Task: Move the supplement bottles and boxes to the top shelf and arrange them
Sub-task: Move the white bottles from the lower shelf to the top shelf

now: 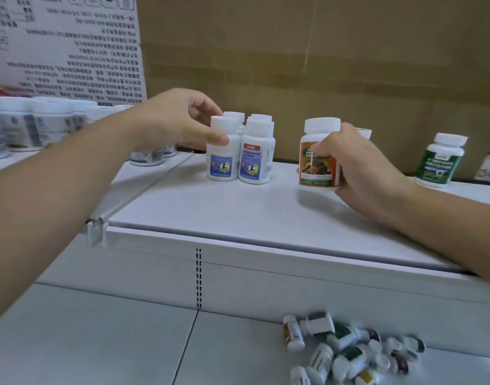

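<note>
Pinching upright blue-label bottle (223,157) with left hand (180,120), thumb on front, fingers behind cap; cap up, front-left of a tight cluster at mid top shelf (224,212). Wrapping orange-label bottle (319,157) in curled right hand (360,165), long axis vertical, label toward camera, base on shelf or maybe just off it, too blurry to tell. Open room ahead to the front edge and between cluster and orange-label bottle; green-label bottle (441,162) upright far right, pile of bottles (346,351) lying on lower shelf (99,343).

Single head-worn wide-angle cam, looking forward and slightly down onto the top shelf (238,212), close up. Lower shelf (99,343) sits along the frame bottom.
</note>
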`<state>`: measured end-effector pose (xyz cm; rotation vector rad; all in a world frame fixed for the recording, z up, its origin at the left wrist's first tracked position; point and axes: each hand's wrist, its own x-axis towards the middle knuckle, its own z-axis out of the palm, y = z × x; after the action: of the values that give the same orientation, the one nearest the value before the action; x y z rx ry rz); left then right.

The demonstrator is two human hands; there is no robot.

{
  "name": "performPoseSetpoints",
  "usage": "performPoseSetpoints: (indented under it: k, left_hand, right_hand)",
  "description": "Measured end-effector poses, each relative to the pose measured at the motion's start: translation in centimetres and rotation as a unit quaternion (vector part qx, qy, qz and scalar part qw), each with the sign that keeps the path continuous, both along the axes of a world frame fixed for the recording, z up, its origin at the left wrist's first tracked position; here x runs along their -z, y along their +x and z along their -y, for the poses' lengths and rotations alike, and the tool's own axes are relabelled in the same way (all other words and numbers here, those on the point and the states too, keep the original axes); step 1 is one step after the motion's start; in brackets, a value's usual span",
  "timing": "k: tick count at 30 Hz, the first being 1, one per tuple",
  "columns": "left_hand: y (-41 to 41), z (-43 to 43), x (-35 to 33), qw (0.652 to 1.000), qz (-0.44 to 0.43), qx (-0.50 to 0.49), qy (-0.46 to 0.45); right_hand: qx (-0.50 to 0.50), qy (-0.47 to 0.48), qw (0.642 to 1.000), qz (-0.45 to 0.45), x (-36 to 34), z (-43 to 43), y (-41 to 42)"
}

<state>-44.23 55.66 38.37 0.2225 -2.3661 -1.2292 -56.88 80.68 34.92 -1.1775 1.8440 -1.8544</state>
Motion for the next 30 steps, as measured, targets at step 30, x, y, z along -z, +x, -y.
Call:
performPoseSetpoints:
  k: [30]
  left_hand:
    - [-8.7, -16.2, 0.1, 0.86, 0.212, 0.123, -0.448]
  right_hand:
    - [0.231, 0.148, 0.956, -0.104, -3.4, -8.0, -11.2]
